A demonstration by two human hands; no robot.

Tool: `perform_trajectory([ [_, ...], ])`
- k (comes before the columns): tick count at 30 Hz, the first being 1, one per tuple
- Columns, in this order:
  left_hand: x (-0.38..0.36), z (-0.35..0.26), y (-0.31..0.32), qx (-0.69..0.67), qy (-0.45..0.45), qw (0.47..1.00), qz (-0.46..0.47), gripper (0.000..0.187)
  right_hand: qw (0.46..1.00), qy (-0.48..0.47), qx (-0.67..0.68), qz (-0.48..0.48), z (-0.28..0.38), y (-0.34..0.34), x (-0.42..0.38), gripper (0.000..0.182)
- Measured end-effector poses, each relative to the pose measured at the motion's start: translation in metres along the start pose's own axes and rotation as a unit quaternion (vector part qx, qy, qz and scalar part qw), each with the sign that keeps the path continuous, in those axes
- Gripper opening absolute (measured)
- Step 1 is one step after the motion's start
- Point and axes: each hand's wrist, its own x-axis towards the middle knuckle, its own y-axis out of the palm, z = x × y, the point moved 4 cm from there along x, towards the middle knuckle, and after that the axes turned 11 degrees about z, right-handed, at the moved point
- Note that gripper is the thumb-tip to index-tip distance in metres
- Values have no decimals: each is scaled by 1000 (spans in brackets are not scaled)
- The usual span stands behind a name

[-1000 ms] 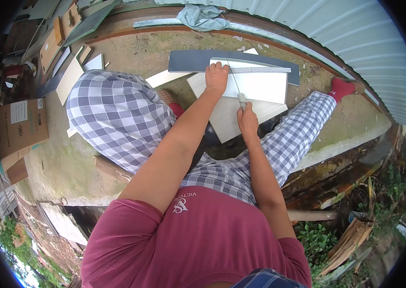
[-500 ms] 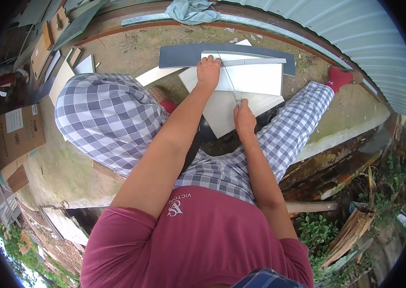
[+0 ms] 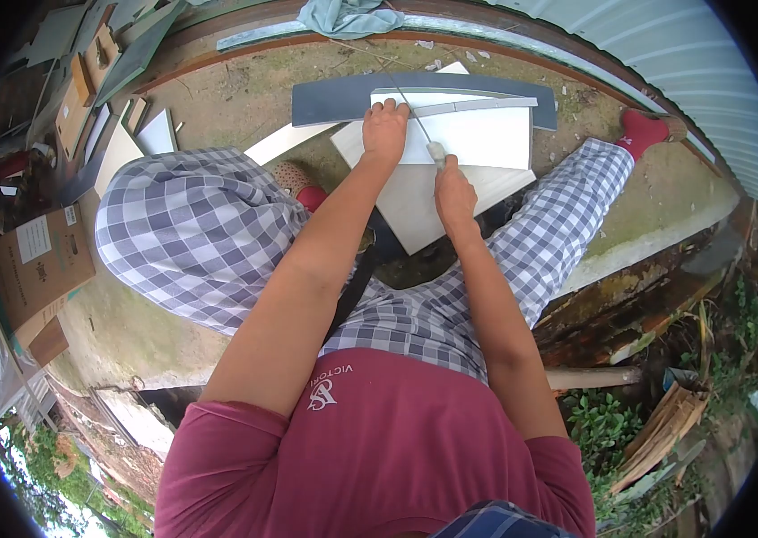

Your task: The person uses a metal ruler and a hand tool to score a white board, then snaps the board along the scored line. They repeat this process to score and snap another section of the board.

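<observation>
My right hand (image 3: 455, 195) is closed around the pale handle of a thin, long-bladed hand saw (image 3: 419, 118). Its blade slants away from me, up and left, crossing a narrow grey strip (image 3: 478, 106) close to my left hand. With fingers curled, my left hand (image 3: 385, 130) presses the strip's left end against a white board (image 3: 487, 139); the end itself is hidden beneath it. Below the white board lies a pale grey panel (image 3: 419, 211) between my legs, and behind it a dark grey curved board (image 3: 330, 103).
Offcut boards (image 3: 119, 152) and a cardboard box (image 3: 43, 255) stand at the left on the concrete slab (image 3: 217, 103). A light blue cloth (image 3: 348, 18) lies at the back by a metal rail. Corrugated sheeting (image 3: 666, 72) rises at right. Plants (image 3: 608, 426) grow below the slab's edge.
My right hand has pushed the saw forward and slightly left, along its blade, across the strip. My left hand keeps its hold, and the view has shifted slightly.
</observation>
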Motion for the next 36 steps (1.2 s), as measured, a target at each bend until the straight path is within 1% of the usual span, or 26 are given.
perform_trajectory([
  [4,0,0,-2,3,2,1000,-9,13,1000,-17,5,-9,21,-9,29,14],
  [6,0,-1,-3,6,0,1000,-6,13,999,-27,5,-17,23,-8,30,14],
  [8,2,0,-1,-2,-21,1000,18,14,999,-27,16,-17,23,-7,29,14],
  [12,1,1,-4,-1,-18,1000,-10,13,999,-26,29,-11,13,-2,19,14],
  [15,2,-3,-3,0,-23,1000,5,13,1000,-1,27,5,-13,10,-6,14],
  [17,5,0,-1,18,-39,998,51,15,1000,-2,11,-8,-23,16,-19,21],
  [21,4,1,-2,18,-26,999,36,15,1000,8,25,11,-21,10,-23,22],
  [23,4,0,-2,20,-23,999,29,14,999,15,39,27,-17,5,-26,16],
  [27,5,-1,0,27,-19,999,39,14,999,6,45,15,-14,1,-28,16],
  [29,5,-1,-1,24,-18,999,29,14,999,2,41,6,-17,4,-23,22],
  [36,5,0,1,27,-25,999,41,14,998,7,52,18,-14,3,-25,22],
])
